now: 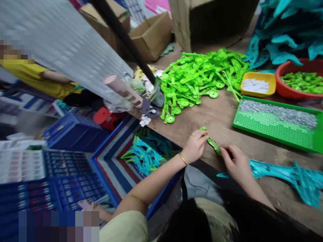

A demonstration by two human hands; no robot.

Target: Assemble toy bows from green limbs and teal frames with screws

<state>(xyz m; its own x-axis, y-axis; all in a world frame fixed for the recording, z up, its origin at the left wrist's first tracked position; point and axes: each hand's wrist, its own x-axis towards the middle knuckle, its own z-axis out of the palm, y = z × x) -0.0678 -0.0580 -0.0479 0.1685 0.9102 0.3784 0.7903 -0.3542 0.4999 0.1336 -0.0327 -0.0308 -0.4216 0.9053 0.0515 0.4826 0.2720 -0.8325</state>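
Pinching a green part [213, 145] with left hand [195, 147] and right hand [236, 163], near a pile [199, 75] beyond the left hand.

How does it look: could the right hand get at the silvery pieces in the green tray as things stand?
Probably yes: the silvery pieces lie uncovered in the green tray, with brown tabletop between tray and right hand, though that hand is at the green part.

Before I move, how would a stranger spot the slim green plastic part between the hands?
On the brown tabletop, find the large heap of bright-green plastic pieces. Below it in view, the slim green plastic part spans left hand and right hand; unlike the heaped pieces, it is held.
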